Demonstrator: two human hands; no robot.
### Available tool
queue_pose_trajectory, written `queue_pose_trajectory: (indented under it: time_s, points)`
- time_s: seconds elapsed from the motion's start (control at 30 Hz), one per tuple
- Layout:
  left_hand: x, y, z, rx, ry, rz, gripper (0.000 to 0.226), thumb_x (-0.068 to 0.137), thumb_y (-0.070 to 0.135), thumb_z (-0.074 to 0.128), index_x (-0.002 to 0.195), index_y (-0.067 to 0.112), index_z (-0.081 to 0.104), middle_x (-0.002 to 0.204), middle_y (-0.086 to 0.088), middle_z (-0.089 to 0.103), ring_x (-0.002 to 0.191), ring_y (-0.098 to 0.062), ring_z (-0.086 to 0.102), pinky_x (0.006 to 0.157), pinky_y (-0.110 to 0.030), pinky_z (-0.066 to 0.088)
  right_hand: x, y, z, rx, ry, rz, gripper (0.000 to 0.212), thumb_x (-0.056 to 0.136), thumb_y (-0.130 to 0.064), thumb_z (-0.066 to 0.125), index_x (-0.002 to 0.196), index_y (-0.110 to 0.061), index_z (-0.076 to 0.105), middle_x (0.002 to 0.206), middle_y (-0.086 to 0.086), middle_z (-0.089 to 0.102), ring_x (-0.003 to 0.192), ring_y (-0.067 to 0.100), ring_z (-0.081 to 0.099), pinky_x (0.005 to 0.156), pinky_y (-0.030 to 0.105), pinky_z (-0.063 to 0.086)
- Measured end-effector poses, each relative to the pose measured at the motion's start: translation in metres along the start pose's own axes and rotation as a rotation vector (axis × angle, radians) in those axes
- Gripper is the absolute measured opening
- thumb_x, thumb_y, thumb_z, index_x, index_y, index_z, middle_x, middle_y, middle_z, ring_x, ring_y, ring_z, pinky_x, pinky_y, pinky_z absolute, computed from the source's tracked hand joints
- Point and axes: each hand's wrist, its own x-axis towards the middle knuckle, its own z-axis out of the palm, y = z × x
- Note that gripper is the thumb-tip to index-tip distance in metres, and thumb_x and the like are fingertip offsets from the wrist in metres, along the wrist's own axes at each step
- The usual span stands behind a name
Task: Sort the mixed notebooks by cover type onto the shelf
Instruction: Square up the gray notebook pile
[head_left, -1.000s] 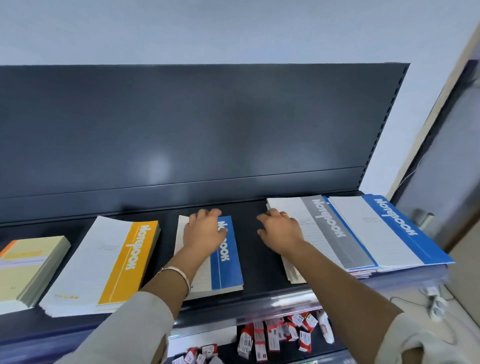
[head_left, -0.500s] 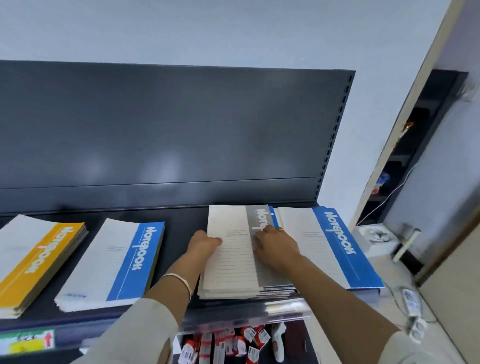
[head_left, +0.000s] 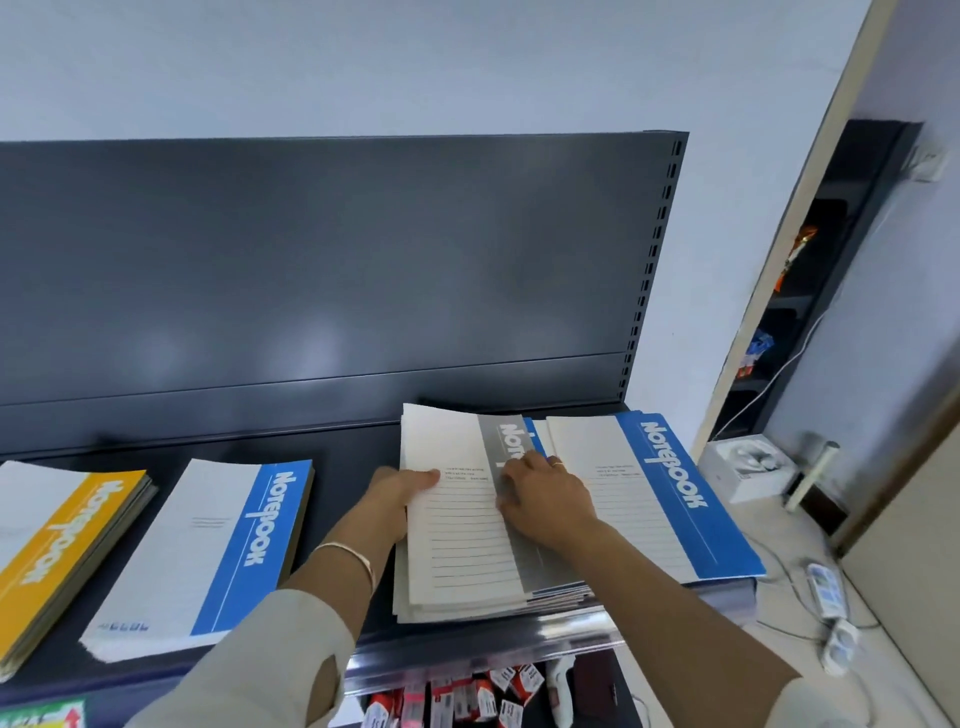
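Grey notebook (head_left: 460, 525), its title half hidden under the right hand (head_left: 550, 506)

Four piles of notebooks lie flat on the dark shelf (head_left: 337, 457) before me, each cover white with a coloured band reading "Notebook". At far left is the yellow-banded pile (head_left: 62, 545), and next to it the blue-banded pile (head_left: 208, 545). The grey-banded pile (head_left: 457, 545) sits at the front edge, unevenly fanned, with my left hand (head_left: 395, 493) gripping its top cover's left edge. Just right of it lies the second blue-banded pile (head_left: 649, 493).
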Motion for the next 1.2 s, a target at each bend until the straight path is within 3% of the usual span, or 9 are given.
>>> queue_pose_trajectory:
  time_s: [0.2,0.33,0.43,0.57,0.73,0.87,0.97,1.03,1.2]
  points:
    - [-0.01,-0.008,-0.016,-0.209,-0.011,0.097,0.044,0.082,0.0,0.068,0.117,0.003,0.042,0.106,-0.019,0.06,0.085,-0.033,0.062,0.066,-0.046,0.052,0.012,-0.006,-0.007,0.682,0.113,0.33,0.078,0.092,-0.031,0.058,0.151,-0.016,0.009,0.146,0.012,0.031,0.124,0.032,0.047,0.094,0.038,0.045]
    - [-0.02,0.001,-0.028,-0.304,-0.029,0.218,0.031,0.082,0.0,0.067,0.106,0.007,0.048,0.101,-0.017,0.062,0.082,-0.03,0.063,0.073,-0.047,0.054,0.018,-0.015,-0.019,0.958,0.098,0.377,0.055,0.089,-0.033,0.062,0.134,-0.012,0.038,0.127,0.009,0.056,0.11,0.025,0.058,0.092,0.038,0.049]
    - [-0.027,0.018,-0.034,-0.29,-0.05,0.367,0.032,0.084,-0.001,0.065,0.108,0.013,0.05,0.104,-0.009,0.064,0.085,-0.024,0.063,0.071,-0.04,0.054,0.022,-0.022,-0.032,1.163,0.2,0.297,0.038,0.088,-0.026,0.065,0.117,-0.015,0.042,0.113,0.006,0.061,0.095,0.02,0.063,0.081,0.037,0.054]
    - [-0.038,0.04,-0.04,-0.203,-0.183,0.589,0.043,0.088,-0.003,0.057,0.121,0.023,0.048,0.109,0.003,0.066,0.094,-0.016,0.065,0.071,-0.033,0.054,0.022,-0.03,-0.053,1.303,0.346,0.157,0.033,0.09,-0.016,0.062,0.116,-0.017,0.043,0.105,-0.005,0.06,0.095,0.012,0.06,0.075,0.022,0.049]
    - [-0.038,0.035,-0.041,-0.145,-0.156,0.621,0.039,0.093,0.014,0.055,0.127,0.029,0.044,0.111,0.008,0.063,0.099,-0.012,0.06,0.067,-0.027,0.048,0.012,-0.03,-0.044,1.45,0.295,0.145,0.031,0.09,-0.017,0.062,0.12,-0.014,0.051,0.111,0.004,0.066,0.101,0.021,0.064,0.091,0.04,0.052]
    - [-0.039,0.033,-0.035,-0.164,-0.157,0.614,0.046,0.09,0.028,0.057,0.133,0.035,0.04,0.115,0.012,0.062,0.104,-0.013,0.06,0.069,-0.028,0.049,0.012,-0.035,-0.043,1.552,0.244,0.151,0.04,0.088,-0.03,0.063,0.125,-0.022,0.05,0.11,0.0,0.067,0.1,0.018,0.065,0.092,0.04,0.051]
    - [-0.042,0.032,-0.034,-0.166,-0.222,0.621,0.056,0.084,0.034,0.059,0.134,0.038,0.036,0.117,0.012,0.061,0.104,-0.012,0.061,0.07,-0.027,0.05,0.014,-0.037,-0.041,1.567,0.24,0.142,0.059,0.078,-0.041,0.066,0.131,-0.027,0.044,0.123,0.0,0.061,0.114,0.022,0.058,0.102,0.047,0.044]
    - [-0.042,0.03,-0.035,-0.092,-0.195,0.642,0.065,0.079,0.04,0.059,0.138,0.038,0.031,0.12,0.013,0.058,0.108,-0.014,0.057,0.073,-0.028,0.048,0.015,-0.037,-0.037,1.576,0.267,0.141,0.056,0.082,-0.039,0.064,0.132,-0.027,0.043,0.124,0.0,0.06,0.115,0.024,0.057,0.103,0.049,0.043]
    - [-0.037,0.028,-0.031,-0.033,-0.119,0.667,0.057,0.091,0.027,0.057,0.139,0.032,0.026,0.117,0.012,0.053,0.103,-0.007,0.053,0.077,-0.028,0.044,0.023,-0.042,-0.035,1.515,0.3,0.189,0.042,0.094,-0.029,0.056,0.133,-0.028,0.04,0.126,-0.001,0.057,0.117,0.023,0.053,0.103,0.048,0.042]
